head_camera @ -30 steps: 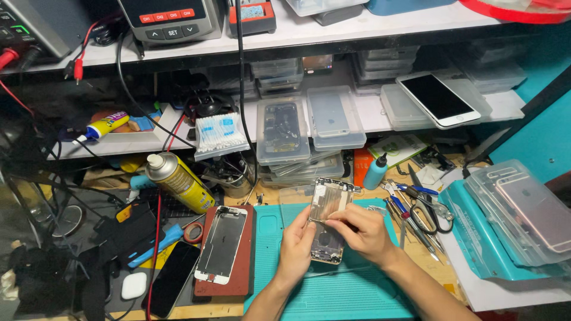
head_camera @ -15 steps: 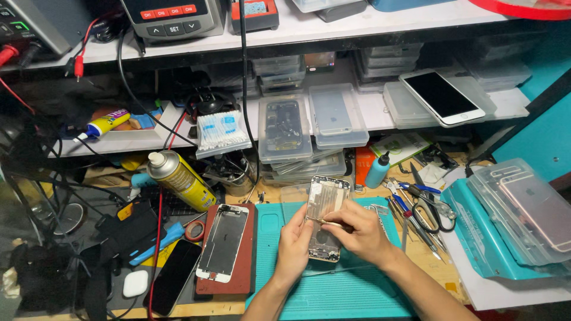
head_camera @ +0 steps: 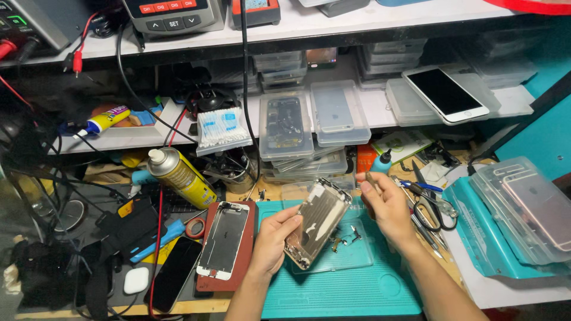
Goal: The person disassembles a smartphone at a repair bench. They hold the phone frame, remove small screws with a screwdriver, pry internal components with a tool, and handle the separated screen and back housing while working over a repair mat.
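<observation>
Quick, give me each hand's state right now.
Left hand: closed on the phone housing, held tilted above the teal mat.
Right hand: fingers pinched together; what it holds cannot be told.

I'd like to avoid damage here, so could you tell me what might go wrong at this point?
The left hand holds the bare phone housing tilted by one edge, so it could slip onto the teal mat. Small loose parts in the clear tray beneath could scatter if it drops. The right hand pinches something small that could easily be lost.

Cluttered workbench (head_camera: 270, 191) under teal mat (head_camera: 357, 291)
</observation>
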